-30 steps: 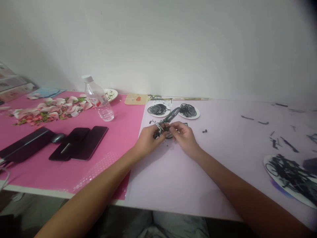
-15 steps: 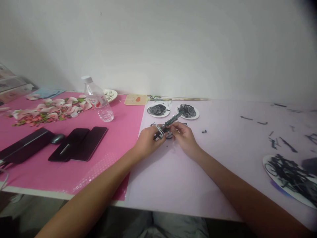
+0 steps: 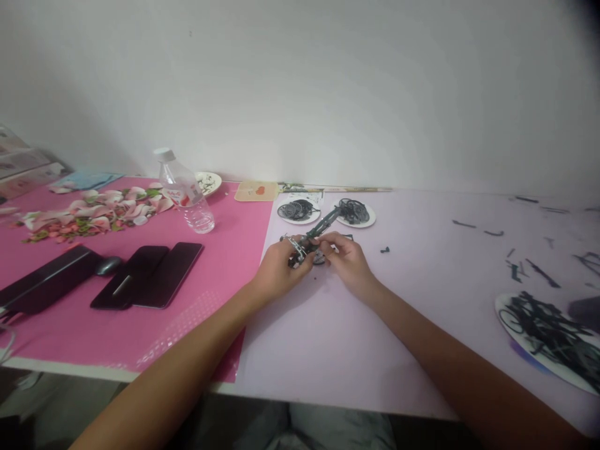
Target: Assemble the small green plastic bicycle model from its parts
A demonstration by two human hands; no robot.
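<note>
My left hand (image 3: 281, 269) is closed around a dark green model bicycle frame (image 3: 323, 224) with silvery parts at its near end. The frame slants up and away to the right, its far end in front of a plate of parts. My right hand (image 3: 347, 259) pinches at the frame's middle with thumb and forefinger; whether a small piece is between those fingertips is hidden. A dark wheel-like part (image 3: 319, 257) shows partly beneath my hands. Behind them stand a white plate of spoked wheels (image 3: 280, 217) and a second white plate (image 3: 372, 219) of dark round parts.
At right, a larger plate (image 3: 503, 320) is heaped with dark model parts, and loose pieces (image 3: 541, 273) lie beyond it. A small black piece (image 3: 385, 250) lies right of my hands. Leftward are a plastic bottle (image 3: 187, 194), phones (image 3: 171, 275), a black case (image 3: 51, 281) and artificial flowers (image 3: 100, 209).
The frame has tipped slightly and shifted a little to the left in my hands. Both hands keep their grip in nearly the same place. The whole view has shifted slightly.
</note>
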